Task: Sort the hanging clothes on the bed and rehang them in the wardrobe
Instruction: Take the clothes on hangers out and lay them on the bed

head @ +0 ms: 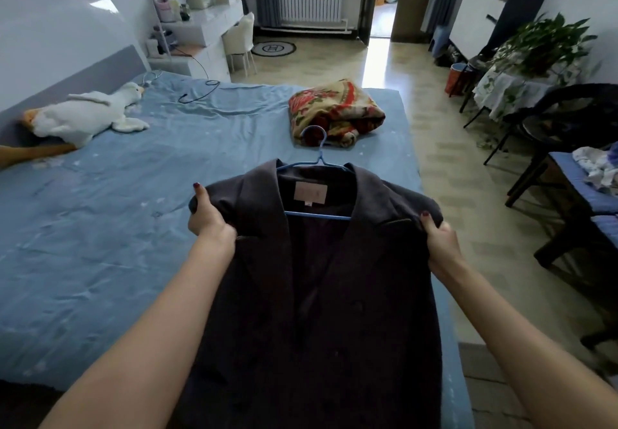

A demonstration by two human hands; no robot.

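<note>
Both hands, left hand (209, 217) and right hand (441, 244), are pinching the coat (321, 294) shoulders, so you're keeping the hanger (317, 164) level, hopefully.

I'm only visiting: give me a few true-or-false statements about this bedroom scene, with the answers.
1. Both hands, left hand and right hand, grip the dark coat by its shoulders. True.
2. The coat is on a blue hanger. True.
3. The folded floral blanket lies on the floor. False: it lies on the bed.
4. The white goose plush sits on a chair. False: it lies on the bed.
</note>
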